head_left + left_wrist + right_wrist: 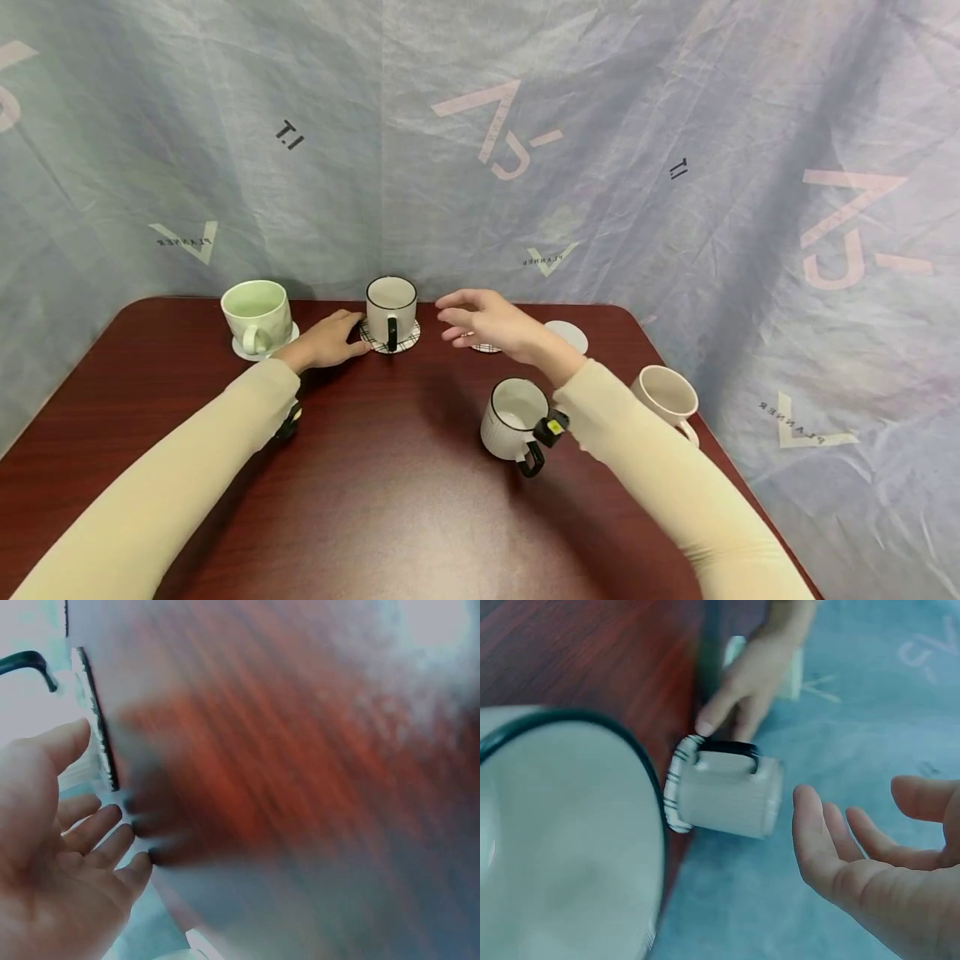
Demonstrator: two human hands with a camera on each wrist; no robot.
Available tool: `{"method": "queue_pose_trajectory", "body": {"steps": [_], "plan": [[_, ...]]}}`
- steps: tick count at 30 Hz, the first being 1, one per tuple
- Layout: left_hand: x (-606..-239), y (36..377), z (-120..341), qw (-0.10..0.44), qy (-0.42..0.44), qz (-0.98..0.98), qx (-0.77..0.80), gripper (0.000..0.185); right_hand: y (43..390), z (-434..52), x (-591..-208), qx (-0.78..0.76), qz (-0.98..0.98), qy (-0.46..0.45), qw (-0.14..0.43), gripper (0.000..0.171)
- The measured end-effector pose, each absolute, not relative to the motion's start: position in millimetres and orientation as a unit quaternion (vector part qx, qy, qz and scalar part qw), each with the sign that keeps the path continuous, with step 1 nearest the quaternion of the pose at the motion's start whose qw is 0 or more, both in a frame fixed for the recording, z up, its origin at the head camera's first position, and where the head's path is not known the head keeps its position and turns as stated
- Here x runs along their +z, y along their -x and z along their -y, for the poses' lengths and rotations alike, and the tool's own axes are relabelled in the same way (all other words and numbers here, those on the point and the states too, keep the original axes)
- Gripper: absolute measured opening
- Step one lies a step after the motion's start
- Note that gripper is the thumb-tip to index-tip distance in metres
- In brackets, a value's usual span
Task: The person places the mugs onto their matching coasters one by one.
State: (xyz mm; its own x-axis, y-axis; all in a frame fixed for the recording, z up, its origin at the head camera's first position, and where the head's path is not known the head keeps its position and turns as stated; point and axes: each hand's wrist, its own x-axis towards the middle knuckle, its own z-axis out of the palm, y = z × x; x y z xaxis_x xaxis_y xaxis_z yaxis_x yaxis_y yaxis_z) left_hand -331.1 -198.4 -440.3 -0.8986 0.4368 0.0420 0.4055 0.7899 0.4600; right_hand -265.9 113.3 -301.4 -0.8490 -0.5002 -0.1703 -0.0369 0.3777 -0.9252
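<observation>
My left hand [330, 340] lies flat on the dark red table [375, 500], fingers straight, fingertips touching the plaid coaster [408, 337] under a white black-rimmed mug [391, 310]. The left wrist view shows the same open palm [52, 862] beside the coaster's edge [97, 727]. My right hand [487, 323] hovers open above the table just right of that mug, fingers relaxed and holding nothing. In the right wrist view the open right hand [870, 855] is near the mug [731, 791], with the left hand's finger [712, 720] at its coaster.
A pale green mug [257, 315] stands on a white coaster at back left. A ribbed white mug [514, 421] sits under my right forearm; a beige mug [666, 398] lies near the right edge. Another plaid coaster [486, 347] and a white coaster [567, 334] lie behind my right hand.
</observation>
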Motion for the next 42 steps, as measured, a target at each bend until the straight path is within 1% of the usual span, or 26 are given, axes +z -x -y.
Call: {"method": "queue_pose_trajectory", "body": {"steps": [4,8,16,21,26,33,38,42], "plan": [[-434,326,198,0.029,-0.211,-0.947,0.240,0.072,252,-142,-287,-0.531,-0.802,0.186,0.203,0.041],[-425,319,194,0.020,-0.204,-0.948,0.241,0.069,239,-169,-285,-0.537,-0.801,0.178,0.193,0.041],[-405,303,188,-0.016,-0.197,-0.948,0.250,0.066,223,-214,-298,-0.539,-0.812,0.164,0.152,0.041],[-387,290,185,-0.042,-0.197,-0.941,0.272,0.063,219,-235,-309,-0.541,-0.817,0.142,0.138,0.039],[-374,280,179,-0.062,-0.202,-0.934,0.288,0.059,212,-252,-318,-0.537,-0.825,0.131,0.121,0.039],[-360,269,163,-0.093,-0.227,-0.924,0.293,0.058,203,-265,-329,-0.546,-0.823,0.115,0.106,0.043],[-358,265,148,-0.100,-0.242,-0.921,0.290,0.055,195,-268,-339,-0.568,-0.810,0.103,0.100,0.045],[-360,264,135,-0.105,-0.250,-0.918,0.290,0.057,188,-271,-344,-0.583,-0.801,0.092,0.098,0.045]]}}
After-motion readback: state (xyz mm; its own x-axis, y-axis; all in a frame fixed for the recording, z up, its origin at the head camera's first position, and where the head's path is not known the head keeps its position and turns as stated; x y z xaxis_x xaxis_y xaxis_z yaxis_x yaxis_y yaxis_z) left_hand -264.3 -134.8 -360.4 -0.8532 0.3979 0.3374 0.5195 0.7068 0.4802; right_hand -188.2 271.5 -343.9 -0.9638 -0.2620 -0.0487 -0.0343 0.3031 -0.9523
